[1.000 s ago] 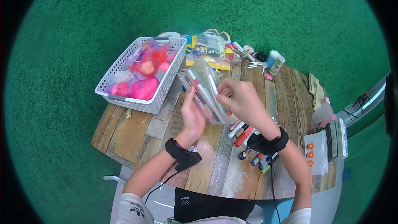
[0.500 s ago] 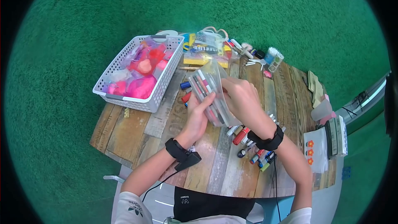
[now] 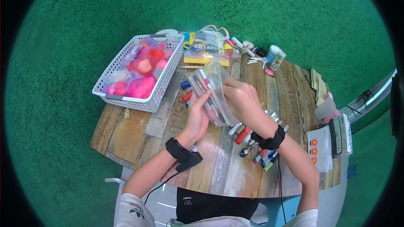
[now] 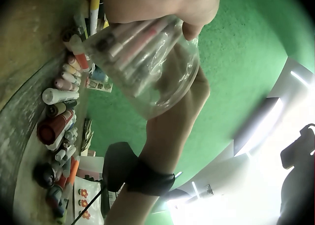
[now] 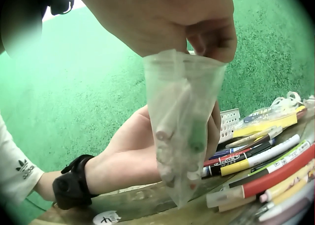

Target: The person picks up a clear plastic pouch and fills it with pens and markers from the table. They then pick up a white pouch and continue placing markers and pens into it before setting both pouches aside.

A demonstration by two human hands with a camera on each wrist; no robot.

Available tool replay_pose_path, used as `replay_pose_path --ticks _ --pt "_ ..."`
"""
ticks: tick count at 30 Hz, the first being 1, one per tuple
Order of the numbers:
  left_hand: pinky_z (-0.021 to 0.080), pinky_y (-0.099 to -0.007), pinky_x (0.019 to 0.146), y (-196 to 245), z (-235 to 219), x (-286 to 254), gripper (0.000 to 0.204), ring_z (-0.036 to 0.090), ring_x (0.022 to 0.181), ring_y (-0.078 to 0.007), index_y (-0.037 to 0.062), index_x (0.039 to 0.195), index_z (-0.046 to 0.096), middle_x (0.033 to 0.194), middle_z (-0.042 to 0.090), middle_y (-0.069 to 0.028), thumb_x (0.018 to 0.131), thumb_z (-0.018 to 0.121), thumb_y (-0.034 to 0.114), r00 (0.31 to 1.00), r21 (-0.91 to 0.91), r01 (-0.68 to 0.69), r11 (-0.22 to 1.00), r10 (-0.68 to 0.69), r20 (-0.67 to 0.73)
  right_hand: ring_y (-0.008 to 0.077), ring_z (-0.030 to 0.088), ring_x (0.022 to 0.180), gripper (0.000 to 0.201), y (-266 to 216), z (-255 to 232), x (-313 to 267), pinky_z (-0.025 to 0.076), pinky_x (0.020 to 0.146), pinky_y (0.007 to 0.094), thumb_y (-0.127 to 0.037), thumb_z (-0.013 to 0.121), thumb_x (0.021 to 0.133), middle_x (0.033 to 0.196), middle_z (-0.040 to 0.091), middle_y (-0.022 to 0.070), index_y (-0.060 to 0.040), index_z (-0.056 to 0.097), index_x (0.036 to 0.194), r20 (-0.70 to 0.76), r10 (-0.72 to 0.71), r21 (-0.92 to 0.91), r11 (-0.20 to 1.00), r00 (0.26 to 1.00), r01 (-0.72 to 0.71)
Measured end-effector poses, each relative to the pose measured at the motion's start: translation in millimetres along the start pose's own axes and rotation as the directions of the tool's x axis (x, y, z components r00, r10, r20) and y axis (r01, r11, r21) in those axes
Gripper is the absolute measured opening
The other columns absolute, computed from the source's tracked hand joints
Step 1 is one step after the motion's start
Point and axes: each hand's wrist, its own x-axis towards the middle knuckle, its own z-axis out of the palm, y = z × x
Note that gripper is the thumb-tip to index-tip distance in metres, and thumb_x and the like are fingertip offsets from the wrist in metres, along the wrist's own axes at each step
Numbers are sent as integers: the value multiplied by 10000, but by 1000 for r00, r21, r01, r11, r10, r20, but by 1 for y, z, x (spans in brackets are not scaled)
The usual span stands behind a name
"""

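A clear plastic pouch (image 3: pixel 212 94) with several pens inside is held up over the table, its mouth tilted toward the right. My left hand (image 3: pixel 197 117) grips its lower left side, thumb across the front over the pens. My right hand (image 3: pixel 242 98) is at the mouth, fingers bent at the rim and partly behind the plastic. In the right wrist view, the pouch (image 5: pixel 179 121) hangs below the bent right fingers (image 5: pixel 221 50); what they pinch cannot be told. Through the plastic in the left wrist view, the pens (image 4: pixel 142 43) lie side by side.
Loose markers (image 3: pixel 267 157) lie in a heap below the right forearm, and a red marker (image 3: pixel 187 96) lies left of the pouch. A white basket (image 3: pixel 158 94) of pink bags stands at left. Packets (image 3: pixel 206 50), cotton swabs (image 3: pixel 256 60) and a flower sheet (image 3: pixel 320 149) are near the table's edges.
The right fingers, earlier pinching at the pouch's mouth, have moved lower and partly behind its plastic. The pouch has turned slightly, and the left thumb has come across its front.
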Motion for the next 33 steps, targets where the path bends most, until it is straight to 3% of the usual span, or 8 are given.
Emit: replay_pose_path --ticks 3,6,8,12,14,17,21,33 --pt "424 -394 1003 1 -4 1 384 533 1176 -185 92 1317 457 1233 566 -58 974 547 241 999 -48 39 998 -38 8 398 625 726 58 3 -3 2 501 635 471 -10 617 770 831 636 161 8 650 814 68 -19 22 1000 998 18" --pt "416 -396 1015 3 -2 2 398 535 1175 -197 81 1325 455 1240 567 -70 973 546 242 998 -92 47 995 -51 -40 381 643 771 102 0 -19 5 508 660 445 -39 610 812 846 665 177 7 679 870 113 -2 249 968 994 -26" --pt "409 -397 1024 3 -3 3 412 531 1181 -205 69 1332 449 1249 566 -77 971 548 243 999 -90 17 996 -21 -43 374 652 801 142 -4 -27 6 511 688 430 -76 623 843 874 678 199 7 692 935 267 99 267 948 959 -173" --pt "411 -402 1024 2 -5 6 403 538 1175 -213 62 1329 448 1238 572 -89 975 537 236 998 -127 11 992 -18 -58 388 647 783 165 -9 -36 5 510 695 438 -117 648 845 880 674 209 5 696 946 175 130 266 948 976 -174" --pt "411 -410 1023 3 -9 8 392 548 1162 -220 56 1322 454 1226 580 -103 981 525 235 999 -144 28 989 -31 -17 394 644 778 204 -7 -40 4 503 690 456 -171 663 847 863 664 226 -5 695 961 156 1 213 976 988 -35" --pt "413 -417 1019 8 -1 3 390 555 1150 -228 45 1317 457 1218 587 -111 984 516 239 999 -119 12 993 -16 -32 396 643 768 219 -6 -37 0 501 667 462 -193 658 853 831 661 225 -9 691 967 193 -20 222 975 981 -24" --pt "417 -416 1016 7 -3 4 406 548 1167 -227 43 1323 453 1233 583 -108 983 524 254 1000 -102 -12 995 9 -27 404 641 755 177 -17 -43 6 498 647 473 -159 637 866 818 665 219 4 667 928 266 47 101 992 963 -76" --pt "409 -417 1038 6 -10 8 488 535 1194 -232 16 1349 429 1289 553 -113 969 579 282 998 67 -2 998 -2 60 436 623 730 161 -8 -38 -7 482 642 489 -126 555 930 753 641 230 2 561 1029 322 31 253 960 946 -118"
